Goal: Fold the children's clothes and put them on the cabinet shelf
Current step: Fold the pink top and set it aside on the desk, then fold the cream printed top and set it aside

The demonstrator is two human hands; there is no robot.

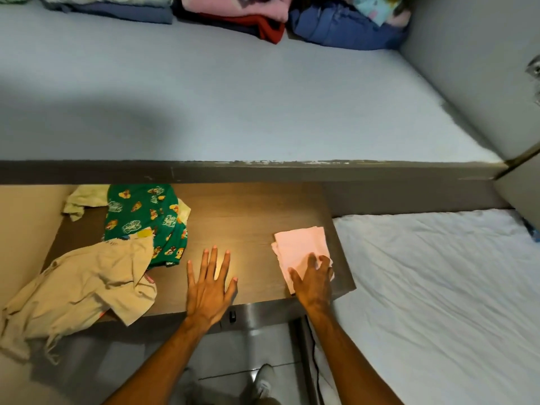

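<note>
At your nine o'clock on the desk (pixel 251 206) lies a crumpled beige garment (pixel 79 285), its near edge hanging over the desk front. Just beyond it, towards eleven o'clock, a green cartoon-print garment (pixel 140 217) lies unfolded, with a pale yellow piece (pixel 84 200) peeking out beside it. All three are still to be folded.

Your left hand (pixel 209 285) lies flat on bare wood near the middle of the desk, fingers spread and its grip released, holding nothing. Leave it there as a brace, or bring it across to support the far side of the bundle when you lift.

At one o'clock, the folded pink cloth (pixel 298 249) sits near the desk's right edge. Your right hand (pixel 314 279) rests on its near corner, fingers curled over the fabric; whether that grip has clenched on it I cannot tell.

This looks like the pick-up step. Slide your fingers under the whole stack of layers, thumb on top, so the fold does not open. Lift it level and carry it up to the cabinet shelf (pixel 233 118) at twelve o'clock, setting it squarely by the stacked clothes (pixel 233 13) at the back.
</note>
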